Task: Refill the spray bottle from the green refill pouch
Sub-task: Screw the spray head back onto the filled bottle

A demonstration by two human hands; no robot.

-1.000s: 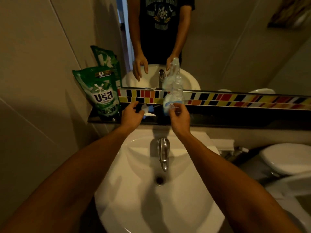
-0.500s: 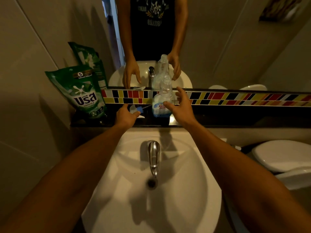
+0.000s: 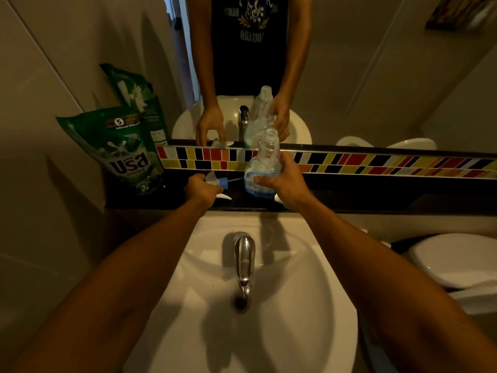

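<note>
The right hand (image 3: 285, 181) wraps the uncapped clear plastic spray bottle (image 3: 265, 162); the left hand (image 3: 200, 188) clutches its white-and-blue trigger head (image 3: 219, 181), partly hidden, near the green refill pouch (image 3: 126, 154).

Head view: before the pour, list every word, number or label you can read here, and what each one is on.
"USA": large white letters on the front of the green refill pouch.
"5": white circle near the pouch's top; the small print beside and under it is too blurred to read.
Spray bottle label: blue and white, text unreadable.
T-shirt in the mirror: lettering is reversed and cut off, not reliably legible.
</note>
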